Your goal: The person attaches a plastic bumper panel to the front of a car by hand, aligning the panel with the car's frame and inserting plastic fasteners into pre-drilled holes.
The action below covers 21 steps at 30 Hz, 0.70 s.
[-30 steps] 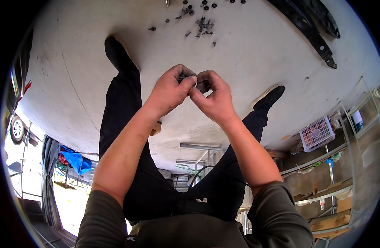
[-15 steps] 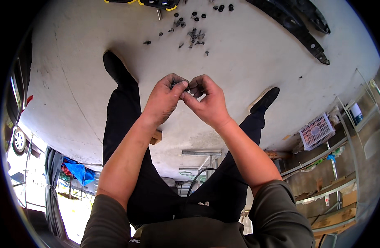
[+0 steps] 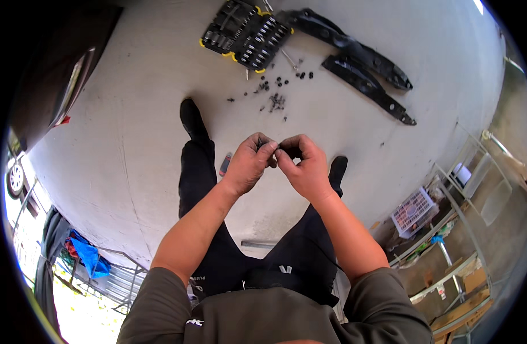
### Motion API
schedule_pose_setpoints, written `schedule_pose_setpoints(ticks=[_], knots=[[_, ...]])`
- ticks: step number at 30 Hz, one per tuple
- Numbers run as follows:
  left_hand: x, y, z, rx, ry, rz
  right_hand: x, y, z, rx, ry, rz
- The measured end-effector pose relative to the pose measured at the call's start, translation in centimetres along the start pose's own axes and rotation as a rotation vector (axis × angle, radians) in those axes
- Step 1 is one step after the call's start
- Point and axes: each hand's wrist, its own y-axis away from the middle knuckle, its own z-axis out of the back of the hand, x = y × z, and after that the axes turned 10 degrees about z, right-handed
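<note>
My left hand (image 3: 252,163) and my right hand (image 3: 300,167) meet between my legs, fingertips closed around a small dark piece, mostly hidden, likely a fastener. A red and dark grey object (image 3: 225,164) lies on the floor just left of my left hand. Beyond my feet, small black fasteners (image 3: 277,103) are scattered on the pale floor, below an open socket case (image 3: 256,46) with yellow latches. Two long black molded pieces (image 3: 366,86) lie to their right.
A dark vehicle body (image 3: 57,63) stands at the upper left, with a wheel (image 3: 16,180) below. Blue sheeting (image 3: 91,255) hangs on a metal frame at lower left. A white plastic crate (image 3: 412,212) and metal racks with boards (image 3: 464,312) line the right.
My view has shifted, bringing the whole socket case, the vehicle body and the red-grey object into sight; the floor items appear lower. My hands stay joined around the small piece, fingers slightly moved.
</note>
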Motion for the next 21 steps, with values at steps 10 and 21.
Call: schedule_pose_setpoints(ticks=[10,21], knots=[[-2.9,25.6,4.3,-0.316,-0.021,-0.459,24.7,5.9,-8.8,0.669,0.259,0.334],[-13.7,50.5,19.8,-0.334,0.482,-0.680,47.9,10.0,-32.3,0.879,0.095,0.474]])
